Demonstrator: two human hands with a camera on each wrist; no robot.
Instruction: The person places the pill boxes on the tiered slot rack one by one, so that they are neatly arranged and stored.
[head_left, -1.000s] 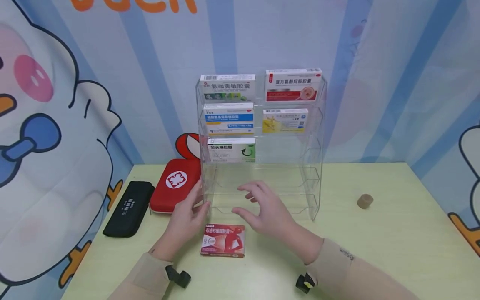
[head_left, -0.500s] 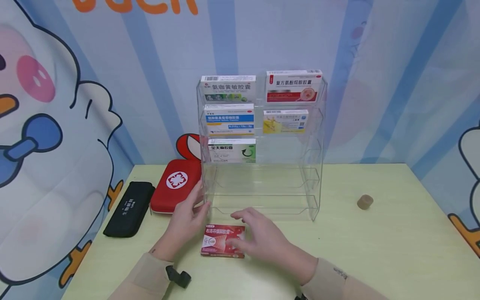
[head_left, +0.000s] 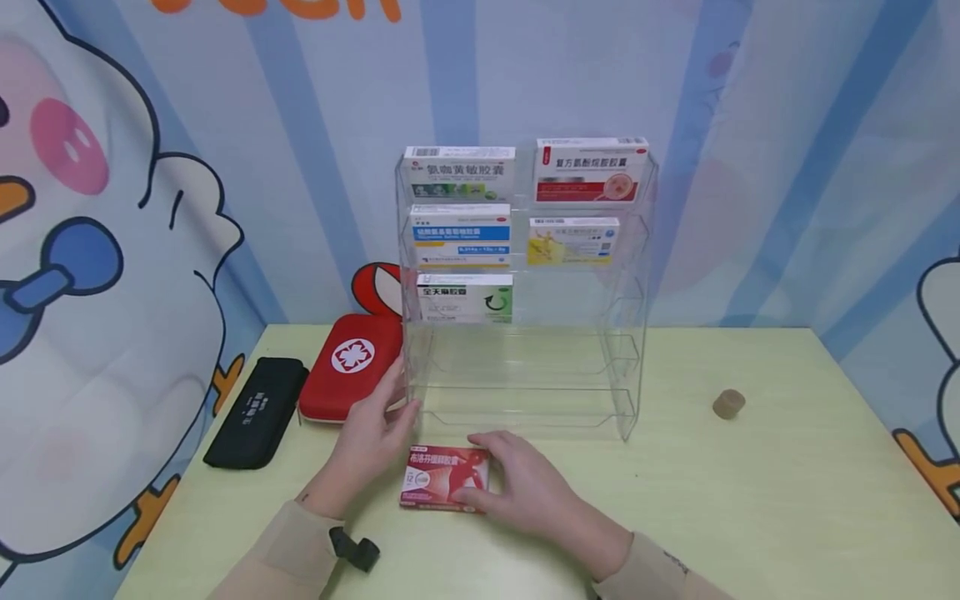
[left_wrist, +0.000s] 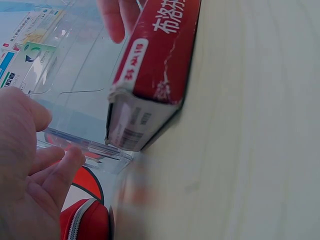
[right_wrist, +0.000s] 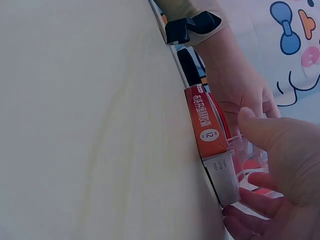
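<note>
My left hand (head_left: 372,425) is at the lower left side of a clear acrylic display rack (head_left: 517,402), fingers along its outer side and thumb apart in front. In the left wrist view, the rack's edge shows between thumb and fingers. My right hand (head_left: 536,487) straddles the right end of a red medicine box (head_left: 442,477) lying on the table before the rack. Its thumb overlaps the box's front right part, and the fingers are at the back right corner. In the right wrist view, the fingertips (right_wrist: 257,200) are right at the box's white end.
Several medicine boxes, including a green-and-white one (head_left: 465,300), stand in the rack's upper tiers. Left of it lie a red first-aid case (head_left: 348,367) and a black zip case (head_left: 255,412). A small brown cylinder (head_left: 729,404) is at right. A printed curtain (head_left: 750,167) hangs behind the table (head_left: 750,517).
My right hand has come down and back from in front of the rack to the red medicine box's right end. My left hand stays at the rack's side. The box has not moved.
</note>
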